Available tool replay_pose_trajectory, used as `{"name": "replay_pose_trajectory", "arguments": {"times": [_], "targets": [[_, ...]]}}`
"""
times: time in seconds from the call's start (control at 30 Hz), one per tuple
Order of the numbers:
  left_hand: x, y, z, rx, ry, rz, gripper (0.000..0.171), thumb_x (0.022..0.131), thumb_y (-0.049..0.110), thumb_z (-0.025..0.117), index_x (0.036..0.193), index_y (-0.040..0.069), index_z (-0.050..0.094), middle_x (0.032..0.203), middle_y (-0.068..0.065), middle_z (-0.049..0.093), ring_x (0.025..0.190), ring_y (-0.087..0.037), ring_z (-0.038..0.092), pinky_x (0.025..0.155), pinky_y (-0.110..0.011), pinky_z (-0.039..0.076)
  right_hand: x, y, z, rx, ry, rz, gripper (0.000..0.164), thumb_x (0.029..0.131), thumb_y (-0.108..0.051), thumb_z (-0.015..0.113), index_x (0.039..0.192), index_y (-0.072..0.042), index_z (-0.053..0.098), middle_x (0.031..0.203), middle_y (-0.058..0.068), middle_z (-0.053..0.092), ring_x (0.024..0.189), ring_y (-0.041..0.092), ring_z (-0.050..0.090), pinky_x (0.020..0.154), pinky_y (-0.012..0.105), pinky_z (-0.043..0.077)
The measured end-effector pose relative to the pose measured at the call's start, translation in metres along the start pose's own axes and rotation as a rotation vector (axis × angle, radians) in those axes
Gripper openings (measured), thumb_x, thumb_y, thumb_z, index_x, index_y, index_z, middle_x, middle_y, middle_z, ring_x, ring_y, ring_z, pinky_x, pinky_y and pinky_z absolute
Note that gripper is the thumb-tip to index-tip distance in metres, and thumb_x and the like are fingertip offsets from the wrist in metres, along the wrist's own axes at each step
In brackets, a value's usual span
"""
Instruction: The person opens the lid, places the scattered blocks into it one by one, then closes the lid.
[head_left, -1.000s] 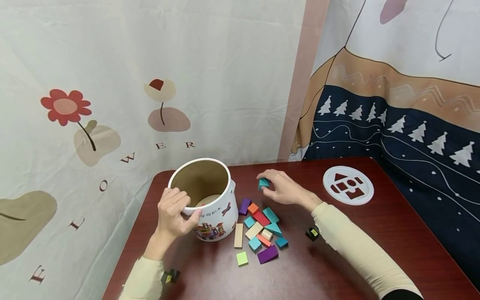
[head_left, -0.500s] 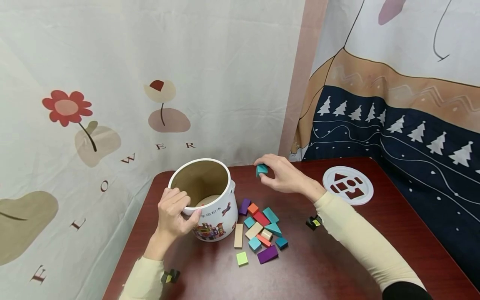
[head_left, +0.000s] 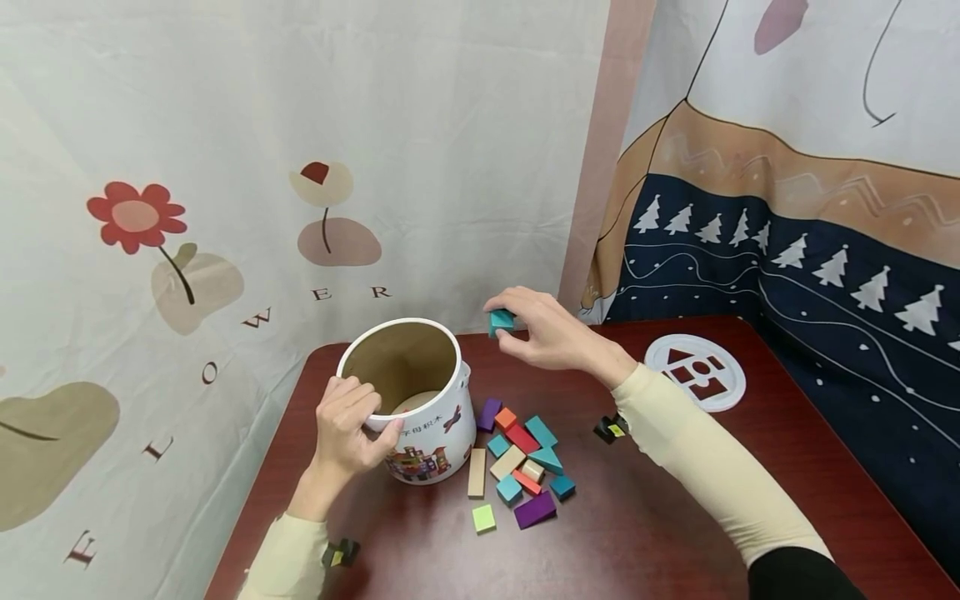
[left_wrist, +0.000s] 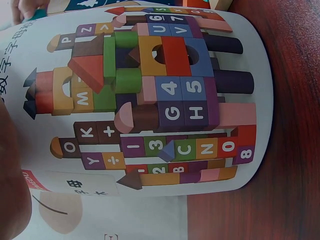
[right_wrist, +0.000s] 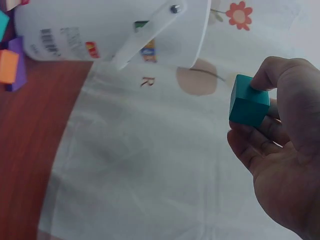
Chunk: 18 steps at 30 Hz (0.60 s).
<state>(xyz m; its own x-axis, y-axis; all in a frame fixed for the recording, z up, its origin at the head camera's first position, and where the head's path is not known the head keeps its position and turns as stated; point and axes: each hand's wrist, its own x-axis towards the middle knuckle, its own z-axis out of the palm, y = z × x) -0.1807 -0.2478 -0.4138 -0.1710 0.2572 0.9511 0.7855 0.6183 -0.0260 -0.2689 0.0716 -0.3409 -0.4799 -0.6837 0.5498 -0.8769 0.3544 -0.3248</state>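
My left hand (head_left: pixel 348 425) grips the near-left rim of a white bucket (head_left: pixel 431 450), thumb outside and fingers over the edge. Colourful printed blocks cover the bucket's side in the left wrist view. Between thumb and fingers my right hand (head_left: pixel 551 329) pinches a teal cube (right_wrist: pixel 249 101), raised above the table to the right of the bucket's mouth. Loose wooden blocks lie right of the bucket, among them a purple block (head_left: pixel 536 510), a lime-green block (head_left: pixel 483 518), a red block (head_left: pixel 522 437) and a teal triangle (head_left: pixel 547 459).
A round white lid (head_left: pixel 696 344) with shaped cut-outs lies at the right on the dark red table (head_left: pixel 630 533). A printed curtain (head_left: pixel 480 167) hangs right behind the table. The bucket's white handle (right_wrist: pixel 150 35) hangs along its side in the right wrist view.
My right hand has lifted the teal cube and carried it left toward the bucket. The left hand has stayed on the rim, and the loose blocks lie as before.
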Motion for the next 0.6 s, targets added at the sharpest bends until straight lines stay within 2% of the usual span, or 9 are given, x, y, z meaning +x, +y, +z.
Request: {"name": "replay_pose_trajectory", "arguments": {"times": [0.27, 0.6], "targets": [[0.001, 0.000, 0.000, -0.002, 0.004, 0.007, 0.034, 0.063, 0.027, 0.062, 0.054, 0.011, 0.034, 0.054, 0.002, 0.024, 0.051, -0.018, 0.022, 0.055, -0.040, 0.024, 0.032, -0.020, 0.005, 0.022, 0.023, -0.096, 0.033, 0.090, -0.014, 0.064, 0.121, -0.001, 0.068, 0.104, 0.002, 0.062, 0.088, 0.012, 0.051, 0.072, 0.026, 0.045], [0.001, 0.001, 0.000, 0.000, 0.004, 0.010, 0.035, 0.065, 0.028, 0.062, 0.054, 0.011, 0.034, 0.053, 0.002, 0.025, 0.051, -0.017, 0.022, 0.055, -0.040, 0.024, 0.064, -0.039, 0.019, 0.068, -0.004, -0.188, 0.031, 0.091, -0.012, 0.063, 0.119, 0.000, 0.068, 0.102, 0.003, 0.064, 0.089, 0.012, 0.051, 0.077, 0.027, 0.045]]}}
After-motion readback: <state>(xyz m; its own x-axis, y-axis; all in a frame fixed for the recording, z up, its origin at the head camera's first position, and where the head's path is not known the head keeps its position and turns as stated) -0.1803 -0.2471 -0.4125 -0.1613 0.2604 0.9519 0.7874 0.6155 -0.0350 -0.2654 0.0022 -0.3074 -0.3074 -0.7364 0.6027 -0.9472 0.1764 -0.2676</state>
